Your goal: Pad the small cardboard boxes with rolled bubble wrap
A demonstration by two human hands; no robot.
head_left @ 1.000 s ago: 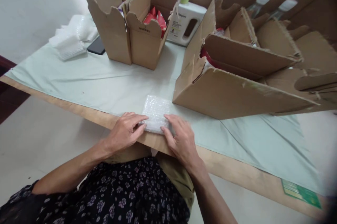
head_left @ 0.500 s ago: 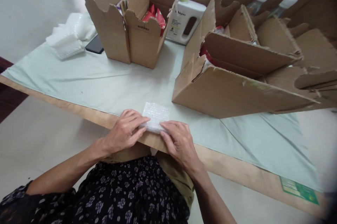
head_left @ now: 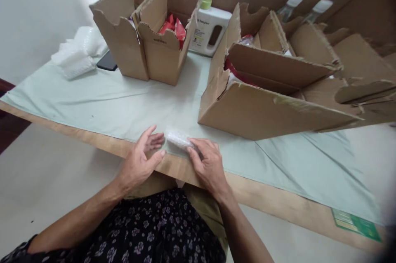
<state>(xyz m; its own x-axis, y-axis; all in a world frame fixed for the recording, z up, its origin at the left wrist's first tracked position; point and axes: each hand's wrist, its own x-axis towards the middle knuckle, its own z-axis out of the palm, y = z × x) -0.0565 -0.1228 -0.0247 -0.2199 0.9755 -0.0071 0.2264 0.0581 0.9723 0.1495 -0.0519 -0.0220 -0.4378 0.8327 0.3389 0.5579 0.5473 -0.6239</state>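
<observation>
A small roll of clear bubble wrap [head_left: 178, 139] lies at the front edge of the cloth-covered table. My right hand [head_left: 208, 163] grips its right end between thumb and fingers. Beside the left end, my left hand [head_left: 142, 156] is open, with the thumb and fingers spread apart and nothing in them. A small gap shows between its fingertips and the roll. Whether anything is wrapped inside the roll, I cannot tell.
Cardboard boxes stand at the back left [head_left: 162, 55] and on the right [head_left: 262, 110]. Between them is a white bottle [head_left: 221, 17] with a green cap. More bubble wrap [head_left: 76, 59] and a black phone [head_left: 107, 61] lie at left. A green card [head_left: 355, 225] sits at the front right edge.
The flat bubble wrap sheet is now rolled into a small cylinder. My left hand has let go of it and opened, moving slightly left, while my right hand keeps hold.
</observation>
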